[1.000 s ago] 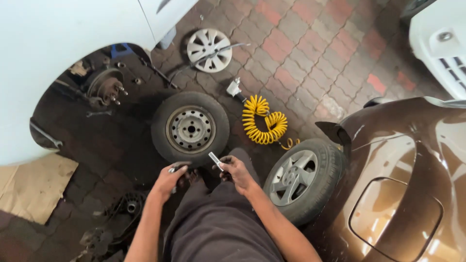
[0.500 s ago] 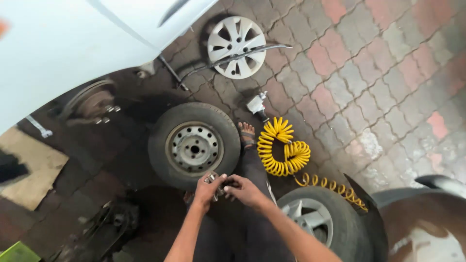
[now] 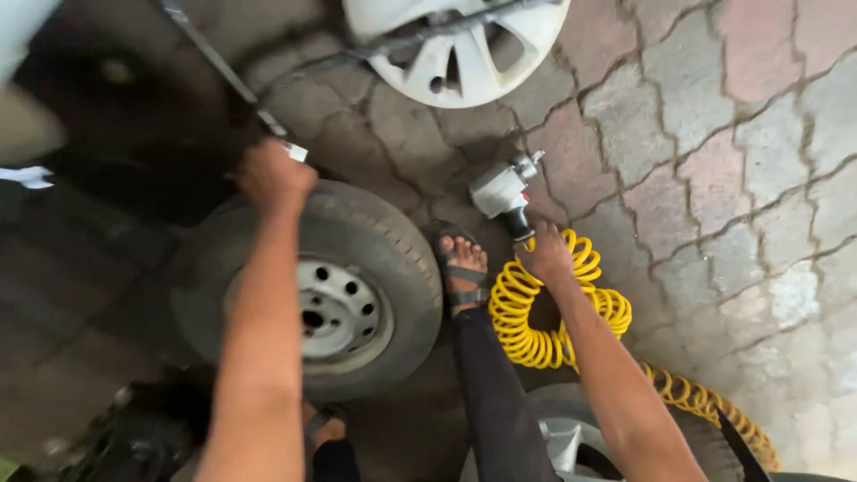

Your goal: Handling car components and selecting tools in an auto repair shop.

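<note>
Your right hand (image 3: pixel 544 254) closes on the grey impact wrench (image 3: pixel 502 192) lying on the paving beside the yellow coiled hose (image 3: pixel 536 330). Your left hand (image 3: pixel 272 174), fisted, grips a small white object above the tyre (image 3: pixel 330 295).

Both arms are bare, no sleeves, no watch or rings showing on the left hand (image 3: pixel 273 175) or right hand (image 3: pixel 544 253). Beside the tyre (image 3: pixel 375 250), dark trousers (image 3: pixel 495 402) and a black-strapped sandal (image 3: pixel 462 272).
</note>
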